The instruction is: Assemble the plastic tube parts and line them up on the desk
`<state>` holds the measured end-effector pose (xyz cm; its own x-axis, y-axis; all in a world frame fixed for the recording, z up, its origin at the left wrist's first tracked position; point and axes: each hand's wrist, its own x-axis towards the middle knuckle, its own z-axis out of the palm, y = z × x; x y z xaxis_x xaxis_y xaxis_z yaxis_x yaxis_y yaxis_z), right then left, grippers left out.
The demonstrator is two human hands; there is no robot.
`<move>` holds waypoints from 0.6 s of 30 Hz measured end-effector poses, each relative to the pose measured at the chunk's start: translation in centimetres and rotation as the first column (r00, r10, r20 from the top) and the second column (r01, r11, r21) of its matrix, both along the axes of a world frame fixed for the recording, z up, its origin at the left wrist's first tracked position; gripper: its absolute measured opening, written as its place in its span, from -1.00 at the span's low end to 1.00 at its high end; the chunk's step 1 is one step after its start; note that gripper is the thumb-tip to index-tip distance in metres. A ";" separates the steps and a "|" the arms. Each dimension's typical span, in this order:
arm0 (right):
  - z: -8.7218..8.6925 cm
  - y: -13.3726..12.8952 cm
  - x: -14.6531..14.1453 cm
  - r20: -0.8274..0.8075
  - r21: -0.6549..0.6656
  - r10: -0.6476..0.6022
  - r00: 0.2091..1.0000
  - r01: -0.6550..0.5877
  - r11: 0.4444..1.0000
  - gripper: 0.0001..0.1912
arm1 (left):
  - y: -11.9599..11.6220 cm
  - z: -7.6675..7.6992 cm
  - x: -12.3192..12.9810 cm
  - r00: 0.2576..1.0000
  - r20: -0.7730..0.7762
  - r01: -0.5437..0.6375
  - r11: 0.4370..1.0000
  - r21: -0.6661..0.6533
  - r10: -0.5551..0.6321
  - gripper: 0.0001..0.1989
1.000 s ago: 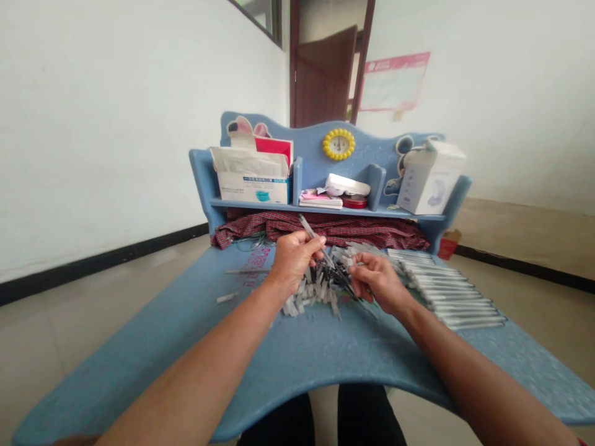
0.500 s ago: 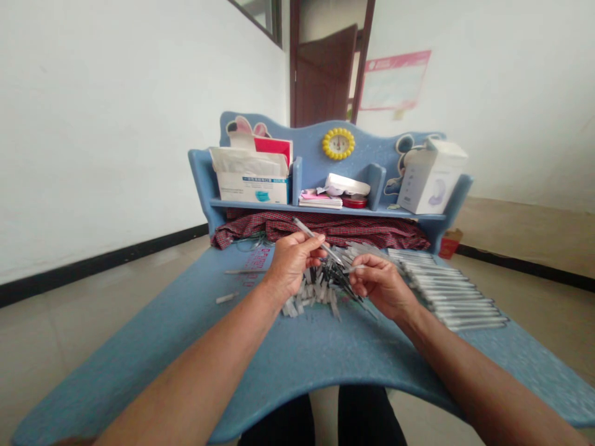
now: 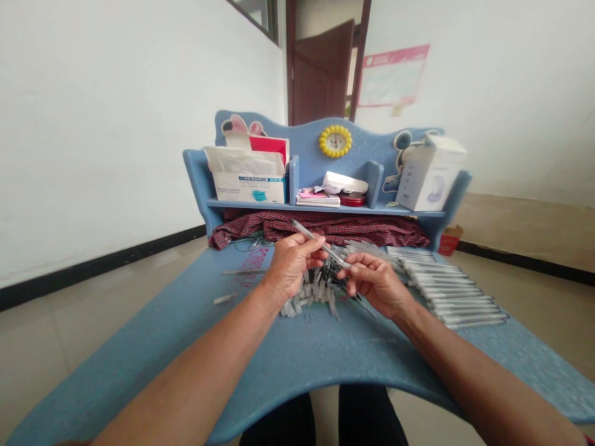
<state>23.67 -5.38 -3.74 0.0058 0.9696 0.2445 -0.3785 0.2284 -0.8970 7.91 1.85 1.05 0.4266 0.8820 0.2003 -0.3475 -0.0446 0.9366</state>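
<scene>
A clear pen slants down to the right, pinched between the thumb and fingers of my left hand. At its lower end, my right hand closes its fingertips on a small clear pen cap, mostly hidden by the fingers. The cap meets the pen tip; how far it is pushed on I cannot tell. Beneath both hands lies a heap of loose clear caps with some black parts among them. To the right, several pens lie side by side in a row.
The blue desk has a curved front edge. One loose cap lies left of the heap. Checked cloth is bunched under the shelf, which holds a mask box, a white box and a red tin.
My right hand has moved slightly left, bringing the cap up against the pen's lower end. The left hand keeps its hold on the pen. The whole view has shifted a little.
</scene>
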 end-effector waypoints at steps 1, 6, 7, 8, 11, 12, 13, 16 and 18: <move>0.0 0.0 0.0 0.007 -0.001 0.006 1.000 -0.006 1.000 -0.75 | 0.0 -0.1 0.0 1.000 0.000 0.005 1.000 -0.002 -0.005 -0.81; -0.1 -0.3 -0.4 0.134 0.011 -0.005 0.991 0.004 1.000 -0.70 | 0.2 -0.3 0.1 0.999 -0.004 0.051 0.999 -0.006 -0.051 -0.83; -0.2 -0.4 -0.6 0.176 0.013 -0.021 0.984 0.020 1.000 -0.69 | 0.2 -0.4 0.1 0.998 -0.012 0.059 0.998 -0.007 -0.059 -0.84; -0.2 -0.4 -0.7 0.220 0.011 -0.041 0.975 0.040 0.999 -0.69 | 0.3 -0.4 0.1 0.998 -0.023 0.065 0.998 -0.009 -0.065 -0.85; -0.3 -0.5 -1.2 0.345 0.009 -0.102 0.933 0.105 0.994 -0.68 | 0.4 -0.5 0.1 0.996 -0.065 0.066 0.998 -0.004 -0.066 -0.85; -0.3 -0.6 -1.3 0.381 0.018 -0.121 0.917 0.123 0.992 -0.67 | 0.3 -0.5 0.1 0.995 -0.077 0.063 0.998 0.001 -0.063 -0.85; -0.4 -0.6 -1.4 0.412 0.035 -0.141 0.900 0.139 0.990 -0.67 | 0.3 -0.5 0.1 0.995 -0.083 0.060 0.998 0.008 -0.059 -0.85; -0.7 -0.6 -1.5 0.464 0.099 -0.206 0.862 0.181 0.978 -0.69 | 0.1 -0.6 0.3 0.996 -0.078 0.046 0.998 0.030 -0.044 -0.84; -1.0 -0.6 -1.4 0.470 0.124 -0.243 0.848 0.208 0.970 -0.69 | -0.1 -0.6 0.4 0.997 -0.067 0.039 0.999 0.033 -0.036 -0.84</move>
